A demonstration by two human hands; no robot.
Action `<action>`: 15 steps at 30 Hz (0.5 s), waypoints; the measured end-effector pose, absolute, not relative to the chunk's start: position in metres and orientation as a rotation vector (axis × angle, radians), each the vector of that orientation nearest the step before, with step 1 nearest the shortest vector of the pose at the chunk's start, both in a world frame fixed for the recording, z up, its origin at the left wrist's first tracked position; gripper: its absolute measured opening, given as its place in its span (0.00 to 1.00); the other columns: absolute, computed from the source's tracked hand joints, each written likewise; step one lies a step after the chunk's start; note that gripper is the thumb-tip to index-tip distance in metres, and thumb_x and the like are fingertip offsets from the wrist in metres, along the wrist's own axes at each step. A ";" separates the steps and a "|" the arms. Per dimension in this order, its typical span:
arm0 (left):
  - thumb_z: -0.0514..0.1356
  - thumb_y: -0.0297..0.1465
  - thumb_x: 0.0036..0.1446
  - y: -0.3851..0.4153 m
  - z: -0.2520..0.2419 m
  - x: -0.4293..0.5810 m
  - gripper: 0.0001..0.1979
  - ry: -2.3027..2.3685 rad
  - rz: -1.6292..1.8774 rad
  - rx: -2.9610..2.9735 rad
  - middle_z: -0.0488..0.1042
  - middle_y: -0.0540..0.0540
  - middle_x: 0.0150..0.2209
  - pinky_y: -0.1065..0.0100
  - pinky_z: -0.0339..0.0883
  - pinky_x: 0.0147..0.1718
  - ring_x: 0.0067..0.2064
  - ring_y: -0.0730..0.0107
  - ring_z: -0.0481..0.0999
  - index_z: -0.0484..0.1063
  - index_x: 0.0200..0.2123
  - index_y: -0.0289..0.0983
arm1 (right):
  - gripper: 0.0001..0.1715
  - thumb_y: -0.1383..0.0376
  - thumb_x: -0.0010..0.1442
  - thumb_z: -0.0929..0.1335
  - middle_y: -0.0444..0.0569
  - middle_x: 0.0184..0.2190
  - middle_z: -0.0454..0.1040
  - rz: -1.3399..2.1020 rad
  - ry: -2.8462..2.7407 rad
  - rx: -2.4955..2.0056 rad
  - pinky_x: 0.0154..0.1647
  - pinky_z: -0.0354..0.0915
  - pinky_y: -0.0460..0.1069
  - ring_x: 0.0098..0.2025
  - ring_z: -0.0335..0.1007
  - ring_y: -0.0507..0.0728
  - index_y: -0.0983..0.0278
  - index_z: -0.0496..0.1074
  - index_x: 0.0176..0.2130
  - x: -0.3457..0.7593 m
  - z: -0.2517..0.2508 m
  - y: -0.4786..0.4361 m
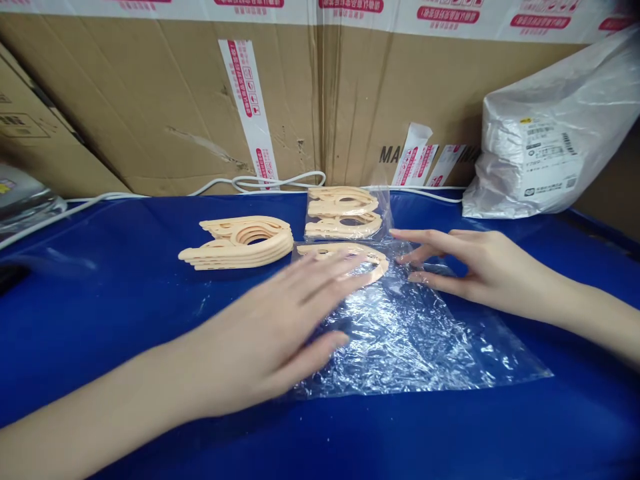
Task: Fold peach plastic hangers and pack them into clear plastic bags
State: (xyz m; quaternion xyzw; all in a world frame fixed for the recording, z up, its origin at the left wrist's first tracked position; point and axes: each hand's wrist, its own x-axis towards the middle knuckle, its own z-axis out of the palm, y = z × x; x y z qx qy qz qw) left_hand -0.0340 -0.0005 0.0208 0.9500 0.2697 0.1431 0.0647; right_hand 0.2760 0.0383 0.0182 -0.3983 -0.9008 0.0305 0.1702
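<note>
A clear plastic bag (400,340) lies flat and crinkled on the blue table surface, with a beige folding hanger (379,270) at its far end. My left hand (280,333) is spread over that hanger and the bag's left side; its fingers partly hide the hanger. At the bag's upper right edge, my right hand (480,267) has its fingers apart, fingertips at or just above the film. Beyond the bag sit more beige folding hangers (345,230) in clear plastic. A stack of several loose beige folding hangers (245,247) rests left of them.
Large cardboard boxes (175,100) with printed tape stand along the back. A white cable (280,180) runs along their foot. A wrapped package with a label (540,147) is at the back right. A shiny plastic package (25,203) lies at the far left.
</note>
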 end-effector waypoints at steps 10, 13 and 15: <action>0.62 0.42 0.60 0.081 0.054 -0.144 0.36 1.443 0.199 2.797 0.76 0.46 0.56 0.59 0.76 0.46 0.45 0.64 0.79 0.59 0.67 0.37 | 0.26 0.55 0.68 0.64 0.46 0.41 0.83 0.040 -2.548 -1.159 0.34 0.71 0.54 0.37 0.80 0.60 0.58 0.69 0.62 0.285 0.025 0.041; 0.63 0.40 0.59 0.089 0.054 -0.153 0.32 1.372 0.224 2.847 0.81 0.48 0.48 0.69 0.78 0.36 0.35 0.74 0.79 0.64 0.64 0.35 | 0.24 0.57 0.68 0.62 0.46 0.38 0.83 -0.002 -2.505 -1.143 0.32 0.70 0.53 0.34 0.79 0.59 0.57 0.71 0.60 0.286 0.025 0.039; 0.61 0.38 0.61 0.088 0.055 -0.151 0.29 1.360 0.245 2.843 0.81 0.47 0.47 0.67 0.78 0.36 0.35 0.75 0.80 0.66 0.63 0.33 | 0.23 0.58 0.68 0.62 0.46 0.35 0.83 -0.037 -2.475 -1.160 0.30 0.69 0.54 0.32 0.79 0.59 0.57 0.72 0.59 0.286 0.026 0.038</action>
